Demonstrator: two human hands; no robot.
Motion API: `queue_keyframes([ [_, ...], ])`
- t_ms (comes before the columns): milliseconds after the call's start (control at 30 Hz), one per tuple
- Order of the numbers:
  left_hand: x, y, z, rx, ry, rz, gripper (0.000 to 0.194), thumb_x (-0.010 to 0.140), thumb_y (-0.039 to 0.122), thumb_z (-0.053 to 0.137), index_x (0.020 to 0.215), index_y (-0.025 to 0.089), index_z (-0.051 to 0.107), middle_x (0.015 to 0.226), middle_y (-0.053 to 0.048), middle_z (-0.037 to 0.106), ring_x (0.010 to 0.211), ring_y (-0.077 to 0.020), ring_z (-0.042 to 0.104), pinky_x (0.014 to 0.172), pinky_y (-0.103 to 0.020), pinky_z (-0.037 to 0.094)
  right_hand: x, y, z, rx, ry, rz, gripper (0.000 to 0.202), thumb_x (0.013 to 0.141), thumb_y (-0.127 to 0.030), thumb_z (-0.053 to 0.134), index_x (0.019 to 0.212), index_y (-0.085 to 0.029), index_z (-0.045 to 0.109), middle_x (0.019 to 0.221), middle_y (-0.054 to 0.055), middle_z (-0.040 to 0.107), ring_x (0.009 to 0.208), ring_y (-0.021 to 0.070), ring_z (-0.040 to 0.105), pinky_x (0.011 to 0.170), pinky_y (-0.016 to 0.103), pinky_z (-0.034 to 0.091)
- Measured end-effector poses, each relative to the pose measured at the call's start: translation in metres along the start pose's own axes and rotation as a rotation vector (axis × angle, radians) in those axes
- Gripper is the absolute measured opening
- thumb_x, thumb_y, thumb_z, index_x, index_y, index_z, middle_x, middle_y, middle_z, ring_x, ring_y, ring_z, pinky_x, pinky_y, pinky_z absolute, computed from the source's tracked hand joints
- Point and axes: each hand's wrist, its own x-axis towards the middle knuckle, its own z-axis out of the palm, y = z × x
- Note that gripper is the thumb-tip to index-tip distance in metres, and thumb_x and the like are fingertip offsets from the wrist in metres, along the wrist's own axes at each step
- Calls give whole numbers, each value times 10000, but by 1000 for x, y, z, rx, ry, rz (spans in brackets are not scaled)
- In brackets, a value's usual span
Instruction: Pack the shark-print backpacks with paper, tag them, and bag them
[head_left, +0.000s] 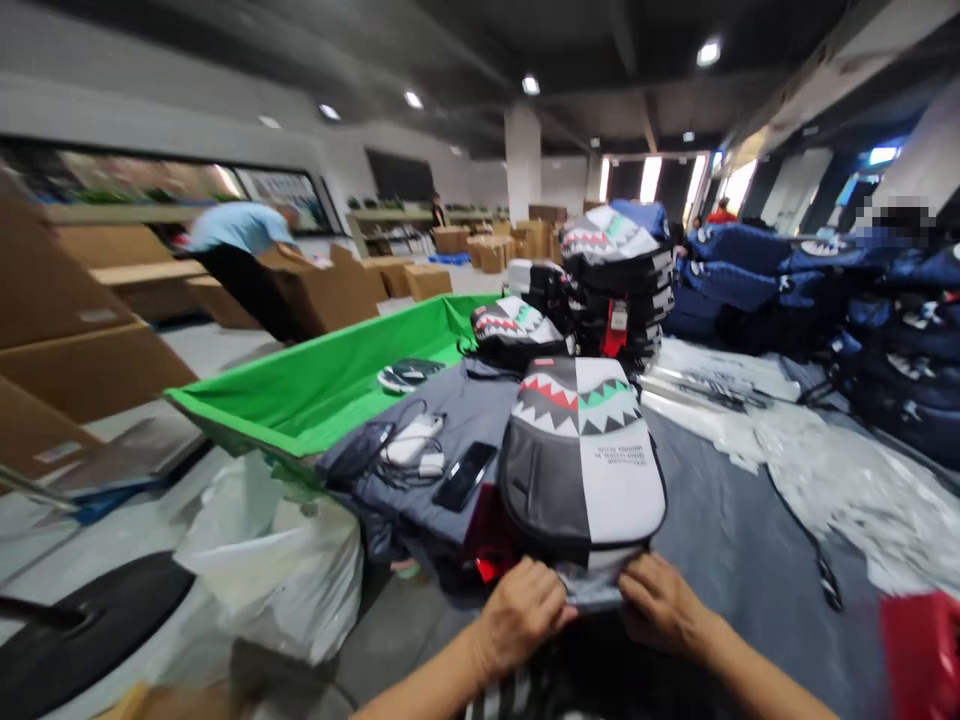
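A grey and black backpack [585, 460] with a red and green shark-tooth pattern lies on the dark cloth of the table [720, 520], its bottom end toward me. My left hand [525, 605] and my right hand [664, 600] are closed at its near edge, pinching a thin, shiny clear plastic [596, 585] between them. Red material [491, 535] sticks out beside the backpack's left side. Just left of it is a black phone [465, 476], near white chargers with cables [416, 445].
A stack of similar backpacks [619, 280] stands behind. Clear plastic bags [840, 470] and piled blue backpacks [750, 270] lie at right. A green-lined bin [322, 385] and white bag [277, 560] are left. Beyond, a person [244, 240] bends over cartons.
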Motion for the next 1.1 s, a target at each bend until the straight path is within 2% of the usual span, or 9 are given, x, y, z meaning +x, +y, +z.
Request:
queue_keyframes([
  [67,-9,1,-6,-93,-10,-28,208,1017,205,398,881,165,550,685,-14,603,635,-152,569,673,-296,455,-3,1,-9,99,-125,19,245,879,-185,461,1120,-181,506,844,64,617,730,199,581,640,318,496],
  [200,-2,-5,-13,-167,-106,-121,168,1015,164,417,1133,136,532,706,-2,632,625,-145,589,636,-278,448,7,10,-27,93,-375,99,282,983,-140,414,1241,-184,519,832,31,622,703,160,566,661,270,445],
  [400,31,-12,-25,-153,-782,-261,225,961,301,589,1167,220,557,835,-15,735,751,-193,693,653,-292,450,33,2,-28,47,-667,236,186,969,-91,480,1087,-167,602,834,24,662,699,165,591,623,270,381],
  [500,43,-12,-29,-121,-935,-299,167,925,315,646,1028,196,592,830,-43,733,781,-226,696,678,-312,459,35,-1,-24,7,-725,263,149,945,-55,487,922,-160,591,784,30,643,672,167,577,614,279,369],
  [600,41,-10,-31,-164,-833,-276,78,932,273,631,932,204,593,792,-6,698,738,-184,662,654,-284,444,27,2,-24,-19,-639,171,173,965,-65,453,913,-162,586,761,28,611,654,160,550,620,281,376],
  [733,29,-9,-29,-172,-352,-117,165,977,159,476,871,187,599,833,-26,620,726,-154,569,629,-269,458,21,8,-29,6,-383,-57,224,1004,-82,386,1010,-167,593,912,75,645,819,178,568,742,310,423],
  [800,27,-13,-26,-211,-196,58,184,968,106,445,894,161,605,909,-64,630,838,-170,578,713,-295,512,27,11,-31,58,-392,-117,222,1022,-106,381,988,-176,589,1052,91,657,901,175,566,780,312,430],
  [933,42,-30,-21,-367,-221,450,170,961,85,464,880,156,595,928,-69,674,977,-177,602,958,-346,523,49,15,-37,88,-650,-150,191,1040,-151,394,994,-176,578,949,38,668,792,156,549,649,290,403],
  [1100,58,-46,-18,-285,-222,616,140,917,58,520,875,176,583,641,31,529,599,-123,499,739,-272,538,67,19,-46,13,-776,-217,129,1022,-156,452,976,-168,571,864,17,615,713,163,516,562,315,341],
])
